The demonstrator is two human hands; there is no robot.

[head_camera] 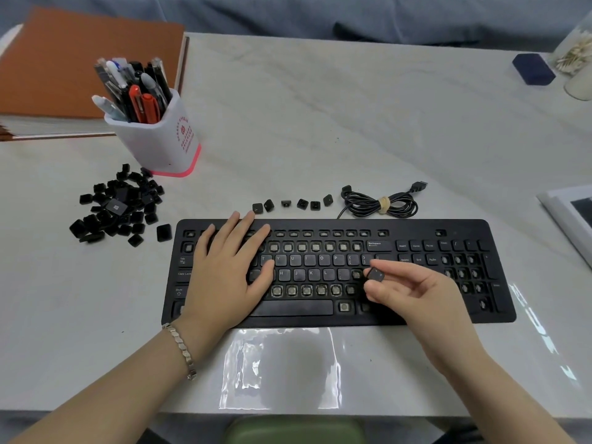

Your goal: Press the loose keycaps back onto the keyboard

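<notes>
A keycap [375, 275] was pinched by the right hand [413, 291] above the keyboard [448, 312]; the left hand [229, 270] was laid flat, fingers straight, on it.

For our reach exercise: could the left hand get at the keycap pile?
Probably yes: the left hand lies flat on the keyboard, and the keycap pile sits nearby with bare table between.

We see a softly, evenly lit worktop [320, 107] with only faint shadows. Just in front of the keyboard [464, 226], a clear plastic bag [278, 370] throws white glare. Right of the keyboard, bright streaks reflect off the surface. Behind the keyboard, straight edges bow and the far corners look soft.
</notes>
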